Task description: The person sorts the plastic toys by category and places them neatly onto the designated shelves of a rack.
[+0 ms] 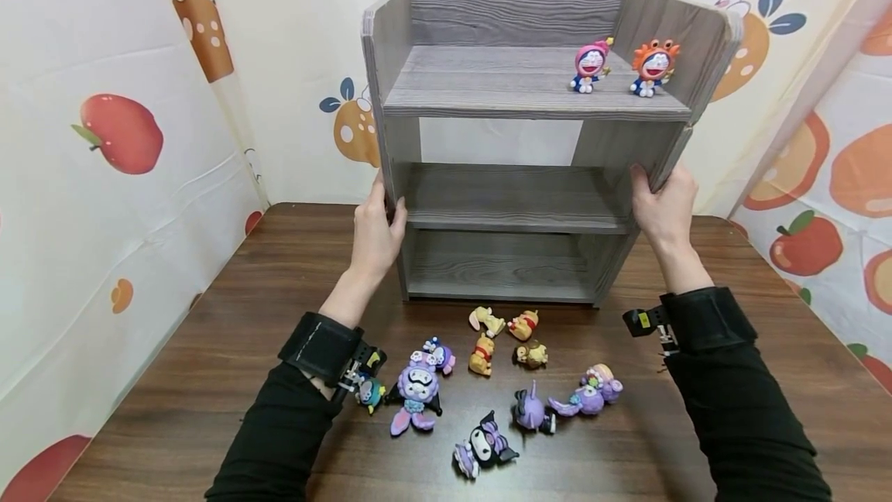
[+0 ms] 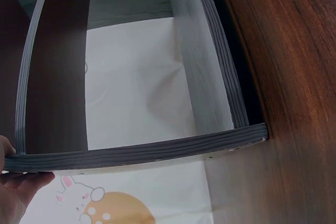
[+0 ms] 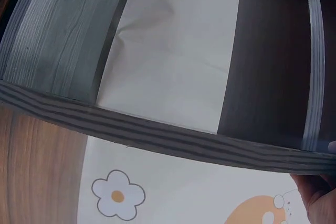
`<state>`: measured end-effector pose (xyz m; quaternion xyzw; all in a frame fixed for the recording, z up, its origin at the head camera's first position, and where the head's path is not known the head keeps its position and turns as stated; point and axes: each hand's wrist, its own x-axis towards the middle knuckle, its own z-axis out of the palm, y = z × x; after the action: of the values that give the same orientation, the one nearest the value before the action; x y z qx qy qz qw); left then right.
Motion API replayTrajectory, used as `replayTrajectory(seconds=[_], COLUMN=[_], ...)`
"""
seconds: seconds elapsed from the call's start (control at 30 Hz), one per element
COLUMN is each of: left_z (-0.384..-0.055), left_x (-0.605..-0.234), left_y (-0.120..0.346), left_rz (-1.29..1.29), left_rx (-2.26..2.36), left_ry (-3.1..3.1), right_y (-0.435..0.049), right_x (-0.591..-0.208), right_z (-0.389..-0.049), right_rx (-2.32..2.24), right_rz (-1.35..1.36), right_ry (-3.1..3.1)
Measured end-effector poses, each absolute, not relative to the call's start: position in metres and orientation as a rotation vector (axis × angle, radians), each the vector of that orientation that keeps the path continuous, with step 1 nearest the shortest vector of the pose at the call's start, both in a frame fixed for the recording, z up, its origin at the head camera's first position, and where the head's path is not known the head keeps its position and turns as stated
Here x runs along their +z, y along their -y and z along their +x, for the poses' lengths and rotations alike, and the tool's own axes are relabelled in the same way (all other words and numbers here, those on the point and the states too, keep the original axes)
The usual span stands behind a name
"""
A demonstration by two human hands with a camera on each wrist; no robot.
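A grey wood-grain shelf unit [image 1: 516, 227] stands upright toward the back of the table; I cannot tell whether its base is fully down. My left hand [image 1: 376, 235] grips its left side panel, and in the left wrist view fingers [image 2: 23, 187] show at the panel's edge. On the opposite side, my right hand [image 1: 665, 204] holds the right panel with the thumb inside. Two small figurines stand on the top shelf at the right: one in a pink hood [image 1: 591, 66], the other in an orange crab hat [image 1: 655, 68].
Several figurines lie on the brown table [image 1: 265, 285] before the shelf. Among them are a purple long-eared figure [image 1: 418, 386], a black-and-purple one [image 1: 484, 444] and a yellow bear in red [image 1: 482, 355]. Printed cloth [image 1: 293, 45] hangs behind and at both sides.
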<state>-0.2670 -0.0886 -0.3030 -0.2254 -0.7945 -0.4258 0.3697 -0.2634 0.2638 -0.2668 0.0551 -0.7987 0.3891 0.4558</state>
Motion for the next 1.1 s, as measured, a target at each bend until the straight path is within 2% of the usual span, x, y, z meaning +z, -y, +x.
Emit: replayTrajectory(seconds=[0.43,0.77,0.9,1.1], left_z=[-0.258,-0.23,-0.215,-0.192], left_x=[-0.291,-0.284,-0.29,-0.305], left_y=[0.106,0.131,0.138,0.14], left_rz=[-0.614,-0.564,-0.749,-1.235], left_rx=[-1.102,-0.776,-0.671,-0.468], left_ry=[2.237,2.662,2.719,2.826], right_y=[-0.26,-0.264,-0.263,-0.264], right_x=[-0.268,-0.268,-0.268,-0.267], right_z=[-0.266,-0.263,-0.263,-0.262], right_rx=[0.991,0.979,0.968,0.984], right_rz=[0.177,0.133,0.138,0.119], right_ry=[1.992,2.003,1.997,1.997])
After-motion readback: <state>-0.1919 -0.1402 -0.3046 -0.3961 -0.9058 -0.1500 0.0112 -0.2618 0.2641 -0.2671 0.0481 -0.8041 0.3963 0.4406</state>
